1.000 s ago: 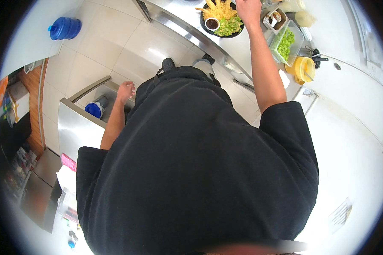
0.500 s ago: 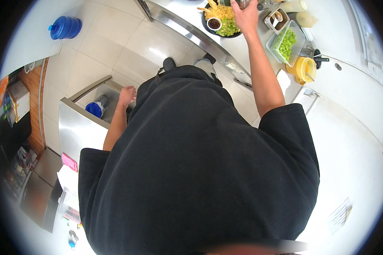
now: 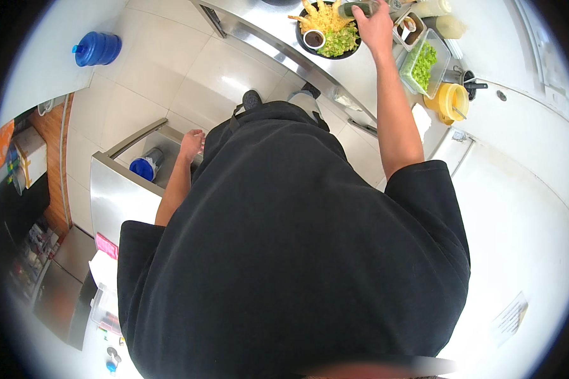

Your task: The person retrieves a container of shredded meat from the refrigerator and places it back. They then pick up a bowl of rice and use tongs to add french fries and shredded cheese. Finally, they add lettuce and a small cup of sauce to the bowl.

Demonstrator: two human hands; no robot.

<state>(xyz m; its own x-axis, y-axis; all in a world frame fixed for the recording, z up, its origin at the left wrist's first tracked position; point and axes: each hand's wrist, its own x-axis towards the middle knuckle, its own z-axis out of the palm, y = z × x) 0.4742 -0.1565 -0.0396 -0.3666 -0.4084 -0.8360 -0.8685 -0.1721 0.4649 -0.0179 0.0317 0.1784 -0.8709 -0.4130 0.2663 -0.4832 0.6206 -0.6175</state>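
My right hand [image 3: 374,28] reaches over the counter at the top, its fingers wrapped round a small clear jar with dark green contents [image 3: 354,9]. The jar lies tilted on its side above the right rim of a black bowl [image 3: 302,45]. In the bowl are golden fried pieces [image 3: 322,18], some sticking up, chopped green lettuce [image 3: 340,42] and a white cup of dark sauce [image 3: 313,39]. My left hand [image 3: 193,144] hangs low at my side, with loosely bent fingers and nothing visible in it.
Right of my right hand stand a metal container with a spoon [image 3: 409,30], a clear tub of lettuce [image 3: 425,66], squeeze bottles [image 3: 446,28] and a yellow container [image 3: 449,103]. A steel drawer or cabinet [image 3: 123,183] stands left. A blue water jug [image 3: 98,48] is at far left.
My right hand has shifted slightly right and down, and more of the jar shows, tipped sideways. The whole view has moved a little. My left hand stays low at my side.
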